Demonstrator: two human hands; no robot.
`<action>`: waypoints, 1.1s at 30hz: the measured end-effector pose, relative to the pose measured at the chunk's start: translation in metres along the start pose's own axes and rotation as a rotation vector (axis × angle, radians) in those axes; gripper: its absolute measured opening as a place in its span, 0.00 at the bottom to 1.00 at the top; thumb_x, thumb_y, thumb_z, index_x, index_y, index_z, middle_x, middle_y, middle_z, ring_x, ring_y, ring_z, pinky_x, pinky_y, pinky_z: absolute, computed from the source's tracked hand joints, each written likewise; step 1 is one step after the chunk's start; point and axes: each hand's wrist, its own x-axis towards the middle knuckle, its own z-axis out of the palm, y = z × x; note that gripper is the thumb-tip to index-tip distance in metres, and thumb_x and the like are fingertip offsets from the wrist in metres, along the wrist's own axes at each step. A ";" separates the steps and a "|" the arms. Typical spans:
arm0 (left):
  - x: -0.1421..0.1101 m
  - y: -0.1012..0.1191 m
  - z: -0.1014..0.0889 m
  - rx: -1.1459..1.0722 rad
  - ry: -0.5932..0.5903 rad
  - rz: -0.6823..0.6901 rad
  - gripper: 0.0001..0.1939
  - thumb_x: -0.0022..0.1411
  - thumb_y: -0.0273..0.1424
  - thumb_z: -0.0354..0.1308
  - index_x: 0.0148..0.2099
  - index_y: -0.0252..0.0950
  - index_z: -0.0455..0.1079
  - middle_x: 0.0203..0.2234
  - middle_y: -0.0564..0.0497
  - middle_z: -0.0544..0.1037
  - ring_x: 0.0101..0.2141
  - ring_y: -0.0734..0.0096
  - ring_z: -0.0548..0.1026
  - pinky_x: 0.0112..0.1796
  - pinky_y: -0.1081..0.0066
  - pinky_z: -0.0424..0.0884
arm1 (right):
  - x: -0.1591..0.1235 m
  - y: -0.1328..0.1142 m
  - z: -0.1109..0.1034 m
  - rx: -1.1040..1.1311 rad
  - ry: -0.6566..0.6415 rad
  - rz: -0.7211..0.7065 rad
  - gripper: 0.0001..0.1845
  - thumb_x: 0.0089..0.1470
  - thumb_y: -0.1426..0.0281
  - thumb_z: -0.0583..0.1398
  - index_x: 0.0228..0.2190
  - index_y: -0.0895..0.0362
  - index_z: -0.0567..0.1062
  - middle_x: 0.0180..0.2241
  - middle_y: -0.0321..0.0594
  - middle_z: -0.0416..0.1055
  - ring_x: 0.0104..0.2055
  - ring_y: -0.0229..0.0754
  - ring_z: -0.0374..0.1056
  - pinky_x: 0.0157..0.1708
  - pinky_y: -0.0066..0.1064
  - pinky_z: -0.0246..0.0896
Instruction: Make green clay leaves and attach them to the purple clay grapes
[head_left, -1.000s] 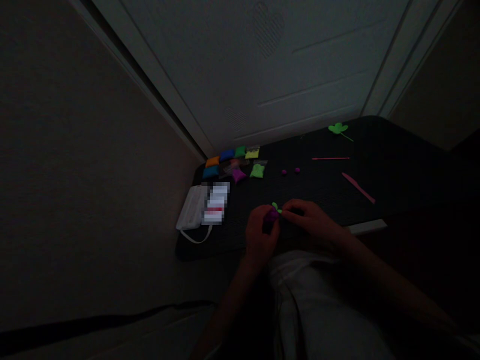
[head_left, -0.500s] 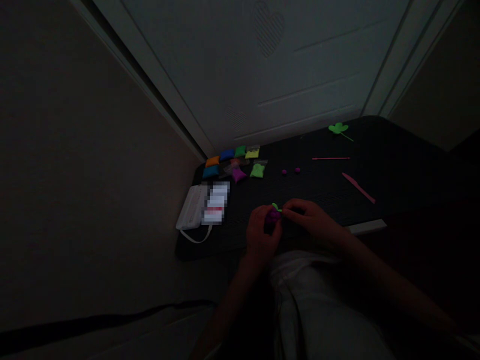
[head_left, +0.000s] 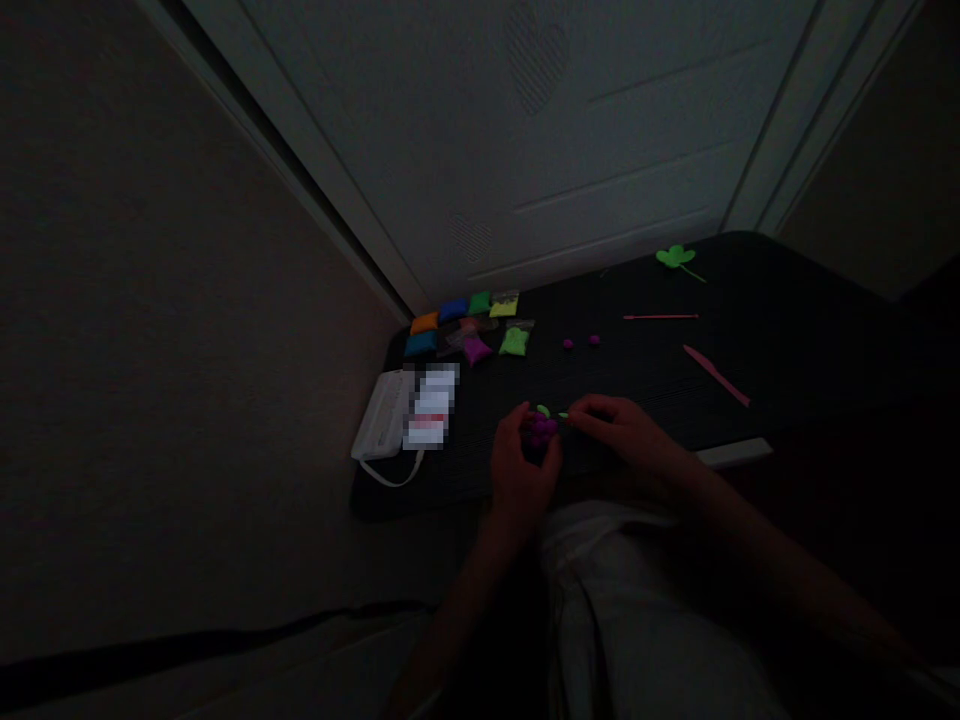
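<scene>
My left hand curls round a bunch of purple clay balls, held near the front edge of the dark table. A small green clay leaf sits at the top of the bunch. My right hand is pinched on a second green clay leaf, whose tip points toward the bunch with a small gap between. Two loose purple clay balls lie on the table beyond my hands.
Several bags of coloured clay lie at the back left. A phone and a white power bank lie left. A pink clay knife, a thin pink tool and a green clover-shaped piece are right.
The green leaf in my right hand has come away from the purple bunch, to the right. My left hand has turned the bunch slightly, showing more of its balls.
</scene>
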 end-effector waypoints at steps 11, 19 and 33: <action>0.008 0.002 0.003 0.203 -0.197 0.042 0.21 0.52 0.32 0.58 0.49 0.34 0.63 0.41 0.45 0.71 0.43 0.57 0.67 0.44 0.55 0.64 | 0.002 0.008 -0.008 0.272 0.049 0.143 0.14 0.47 0.59 0.58 0.29 0.57 0.73 0.29 0.36 0.70 0.31 0.38 0.65 0.30 0.28 0.59; 0.019 0.035 -0.043 -0.108 -0.215 0.088 0.14 0.55 0.31 0.56 0.46 0.41 0.67 0.39 0.50 0.73 0.41 0.69 0.71 0.41 0.66 0.68 | -0.011 -0.010 0.000 0.340 -0.126 0.085 0.12 0.49 0.61 0.58 0.29 0.57 0.73 0.30 0.37 0.71 0.34 0.39 0.66 0.37 0.30 0.60; 0.009 0.069 -0.071 -0.223 0.019 0.140 0.09 0.54 0.25 0.57 0.38 0.40 0.70 0.32 0.53 0.74 0.35 0.74 0.72 0.35 0.71 0.70 | -0.052 -0.068 0.011 -0.184 0.272 -0.527 0.07 0.49 0.70 0.60 0.34 0.50 0.71 0.33 0.36 0.71 0.37 0.40 0.67 0.38 0.32 0.61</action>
